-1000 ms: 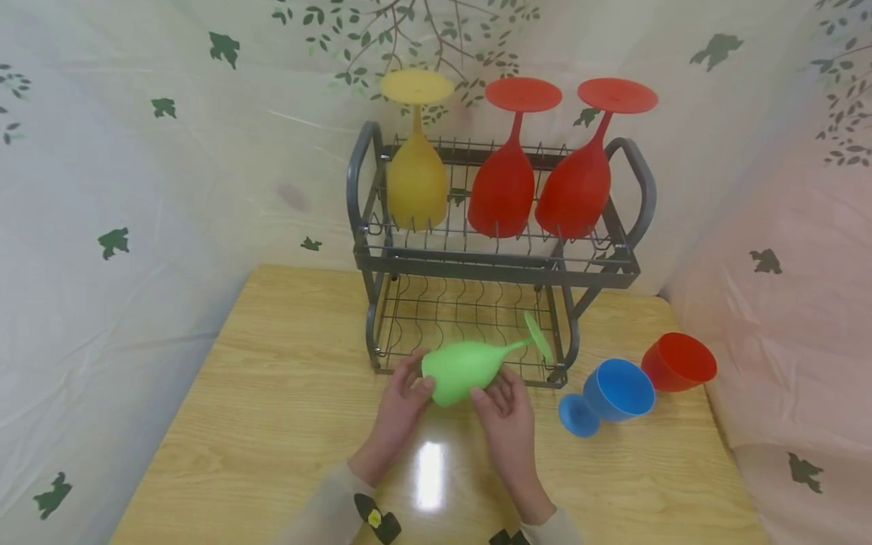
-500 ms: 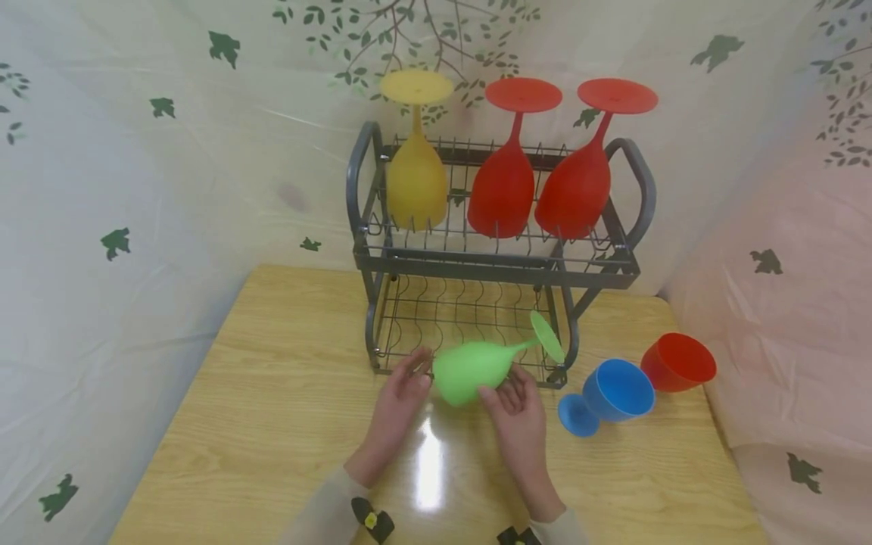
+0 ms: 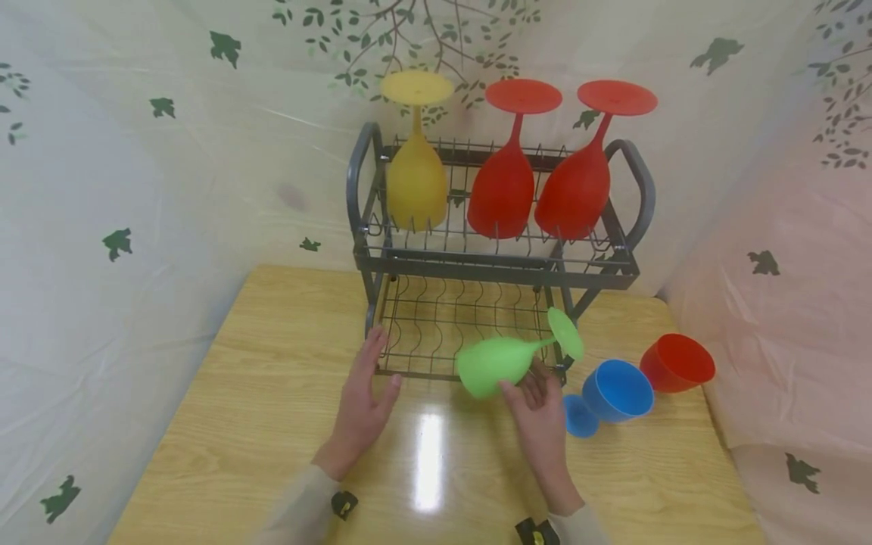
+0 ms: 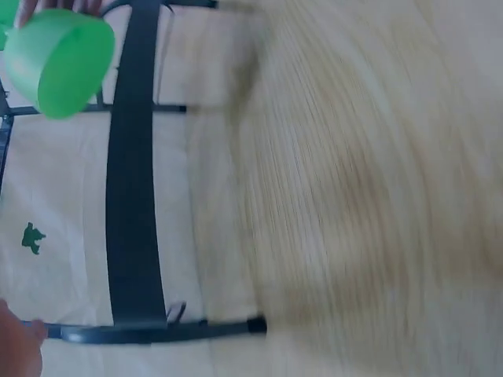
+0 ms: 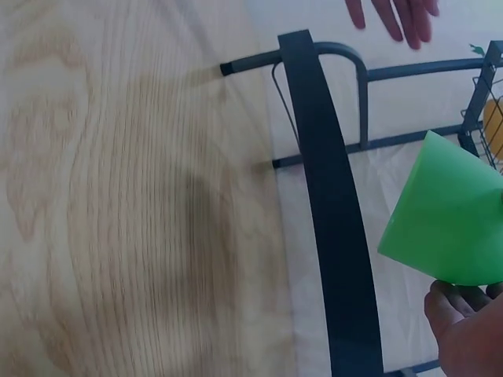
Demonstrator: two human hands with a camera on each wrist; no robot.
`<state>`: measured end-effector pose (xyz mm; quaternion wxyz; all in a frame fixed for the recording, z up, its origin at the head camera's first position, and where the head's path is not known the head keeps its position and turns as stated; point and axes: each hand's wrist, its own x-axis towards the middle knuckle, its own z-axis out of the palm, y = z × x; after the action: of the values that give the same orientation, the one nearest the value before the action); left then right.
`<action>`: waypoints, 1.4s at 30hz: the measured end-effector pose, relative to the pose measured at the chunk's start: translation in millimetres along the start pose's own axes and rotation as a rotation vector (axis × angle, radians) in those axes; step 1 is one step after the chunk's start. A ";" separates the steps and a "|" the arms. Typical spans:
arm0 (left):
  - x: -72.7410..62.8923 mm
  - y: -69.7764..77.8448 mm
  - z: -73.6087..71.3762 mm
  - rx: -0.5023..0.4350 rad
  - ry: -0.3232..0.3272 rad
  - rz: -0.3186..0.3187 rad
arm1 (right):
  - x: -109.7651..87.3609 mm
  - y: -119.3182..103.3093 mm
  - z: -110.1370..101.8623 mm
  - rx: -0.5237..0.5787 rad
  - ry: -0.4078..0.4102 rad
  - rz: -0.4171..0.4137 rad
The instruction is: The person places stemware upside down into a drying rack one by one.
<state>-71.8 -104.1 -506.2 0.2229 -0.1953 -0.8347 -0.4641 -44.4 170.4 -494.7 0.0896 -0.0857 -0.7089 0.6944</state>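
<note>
A green plastic goblet [image 3: 493,365] lies sideways in the air before the rack's lower shelf, its mouth to the left and its foot up to the right. My right hand [image 3: 541,424] pinches the bowl near the stem, thumb in front and fingers beneath; the right wrist view shows those fingers [image 5: 460,298] under the green bowl. To the left, my left hand [image 3: 361,409] is off the goblet, with thumb and fingers spread beside the rack's front left corner. In the left wrist view the goblet's bowl [image 4: 63,67] shows its open mouth.
The dark two-tier dish rack [image 3: 497,269] stands at the back of the wooden table [image 3: 259,424]. Upside down on its top tier are a yellow goblet [image 3: 417,182] and two red goblets [image 3: 502,189]. At the right, a blue goblet [image 3: 618,390] lies tipped beside a red cup [image 3: 677,362].
My left hand has let go of the green goblet and moved left, its fingers spreading. The right hand has carried the goblet to the right.
</note>
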 end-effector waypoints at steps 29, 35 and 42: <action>11.0 -29.1 -12.3 0.565 -0.324 -0.108 | 47.9 8.0 -22.4 -0.225 0.069 -0.242; 8.0 -31.4 -12.5 0.581 -0.340 -0.124 | 53.1 8.1 -19.3 -0.290 0.089 -0.208; 7.5 -31.3 -14.1 0.611 -0.349 -0.122 | 59.1 16.3 -17.2 -0.334 0.103 -0.184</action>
<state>-92.0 -130.8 -516.9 0.0971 -0.1458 -0.9706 -0.1653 -97.5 201.9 -510.2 0.1732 -0.0695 -0.8136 0.5507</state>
